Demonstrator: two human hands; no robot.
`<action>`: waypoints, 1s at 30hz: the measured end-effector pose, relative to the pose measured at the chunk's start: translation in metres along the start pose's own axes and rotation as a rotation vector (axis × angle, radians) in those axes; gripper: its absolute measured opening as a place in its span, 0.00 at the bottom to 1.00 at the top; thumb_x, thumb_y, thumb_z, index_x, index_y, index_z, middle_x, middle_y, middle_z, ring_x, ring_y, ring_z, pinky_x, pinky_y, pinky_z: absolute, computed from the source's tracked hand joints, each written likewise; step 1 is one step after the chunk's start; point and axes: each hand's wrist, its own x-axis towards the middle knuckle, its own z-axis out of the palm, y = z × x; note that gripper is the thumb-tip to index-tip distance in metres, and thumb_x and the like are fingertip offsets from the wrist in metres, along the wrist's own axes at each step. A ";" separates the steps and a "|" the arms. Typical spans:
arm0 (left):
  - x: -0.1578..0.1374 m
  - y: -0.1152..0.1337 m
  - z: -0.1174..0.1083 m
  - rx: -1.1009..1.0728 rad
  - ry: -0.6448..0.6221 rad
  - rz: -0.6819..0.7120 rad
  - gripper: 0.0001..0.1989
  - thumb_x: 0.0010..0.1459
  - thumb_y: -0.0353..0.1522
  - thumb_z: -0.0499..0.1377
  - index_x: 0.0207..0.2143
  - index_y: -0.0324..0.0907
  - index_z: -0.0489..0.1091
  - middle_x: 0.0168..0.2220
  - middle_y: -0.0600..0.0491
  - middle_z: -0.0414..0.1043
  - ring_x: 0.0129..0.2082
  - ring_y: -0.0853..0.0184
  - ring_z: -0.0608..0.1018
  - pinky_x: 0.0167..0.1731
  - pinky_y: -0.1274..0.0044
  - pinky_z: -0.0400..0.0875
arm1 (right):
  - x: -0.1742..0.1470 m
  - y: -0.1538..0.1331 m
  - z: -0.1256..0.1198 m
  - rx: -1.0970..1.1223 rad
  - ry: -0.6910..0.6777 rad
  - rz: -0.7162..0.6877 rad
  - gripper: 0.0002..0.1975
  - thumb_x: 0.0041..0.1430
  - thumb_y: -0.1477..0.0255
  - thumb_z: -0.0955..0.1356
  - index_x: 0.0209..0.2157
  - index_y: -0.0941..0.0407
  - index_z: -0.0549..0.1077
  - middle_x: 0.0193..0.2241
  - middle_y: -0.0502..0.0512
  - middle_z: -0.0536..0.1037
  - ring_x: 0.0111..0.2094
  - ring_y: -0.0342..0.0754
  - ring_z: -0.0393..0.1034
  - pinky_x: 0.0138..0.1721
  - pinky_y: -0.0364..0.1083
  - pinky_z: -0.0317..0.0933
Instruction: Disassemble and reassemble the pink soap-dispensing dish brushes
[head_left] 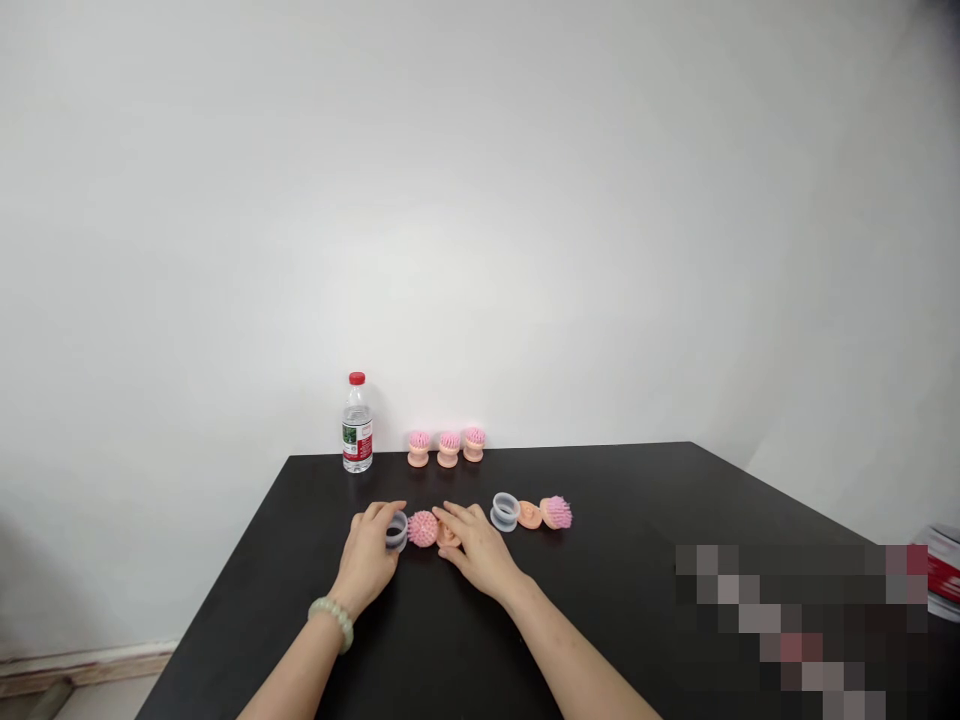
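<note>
My left hand (367,552), with a pale green bead bracelet (332,622) on its wrist, has its fingers curved about a translucent grey ring (397,530). Beside that ring a round pink bristle brush head (423,529) lies with its bristles up. My right hand (478,545) holds a peach disc (448,535) between thumb and fingers, partly covering it. Just right of this hand a second translucent ring (505,512), another peach disc (529,515) and a pink brush head (556,513) lie in a row.
Three pink-and-peach round brushes (448,450) stand at the back of the black table (615,490), near the white wall. Left of them is a red-capped water bottle (358,430). A blurred, pixelated patch covers the right front, with a red-and-white item (941,570) beyond.
</note>
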 end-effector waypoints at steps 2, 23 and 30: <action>-0.002 -0.001 -0.001 0.003 -0.008 -0.016 0.33 0.49 0.17 0.55 0.58 0.44 0.67 0.56 0.49 0.71 0.51 0.59 0.73 0.54 0.71 0.66 | 0.001 0.001 0.002 0.020 0.018 -0.007 0.31 0.56 0.76 0.72 0.62 0.53 0.68 0.60 0.59 0.71 0.57 0.57 0.64 0.60 0.55 0.59; 0.004 0.018 0.001 0.156 0.027 0.239 0.30 0.52 0.26 0.62 0.59 0.50 0.67 0.64 0.50 0.66 0.66 0.50 0.61 0.61 0.57 0.58 | 0.002 -0.009 0.001 0.108 0.101 -0.031 0.28 0.53 0.81 0.69 0.56 0.55 0.71 0.52 0.59 0.77 0.56 0.57 0.67 0.58 0.55 0.63; 0.007 0.022 0.004 0.281 0.047 0.329 0.19 0.60 0.28 0.57 0.53 0.45 0.73 0.46 0.45 0.79 0.61 0.47 0.69 0.64 0.49 0.46 | 0.002 -0.006 0.009 0.036 0.112 0.005 0.26 0.54 0.83 0.70 0.56 0.58 0.72 0.50 0.63 0.77 0.53 0.60 0.67 0.56 0.56 0.63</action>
